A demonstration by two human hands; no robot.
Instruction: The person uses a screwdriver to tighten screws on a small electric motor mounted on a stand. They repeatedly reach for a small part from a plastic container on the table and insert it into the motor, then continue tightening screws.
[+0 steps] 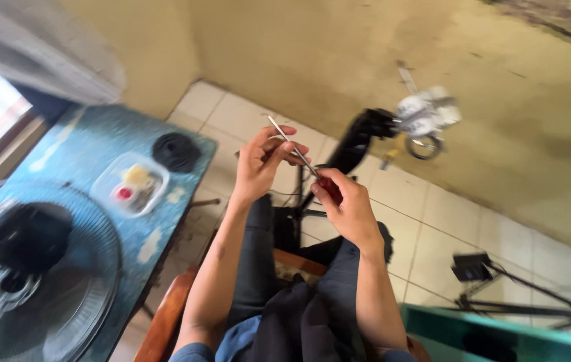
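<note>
I am seated, and both hands are raised in front of me over my lap. My right hand (344, 206) grips the dark red handle of a screwdriver (297, 153). Its thin metal shaft slants up to the left. My left hand (263, 159) pinches that shaft near its upper end between thumb and fingers. The two hands are close together, almost touching.
A worn blue table (91, 141) on my left carries a fan with a wire guard (37, 268), a clear plastic tub (130, 184) of small parts and a black round part (176, 151). On the tiled floor are a black stand (356, 142), a tripod (520, 295) and a small toy vehicle (426, 119).
</note>
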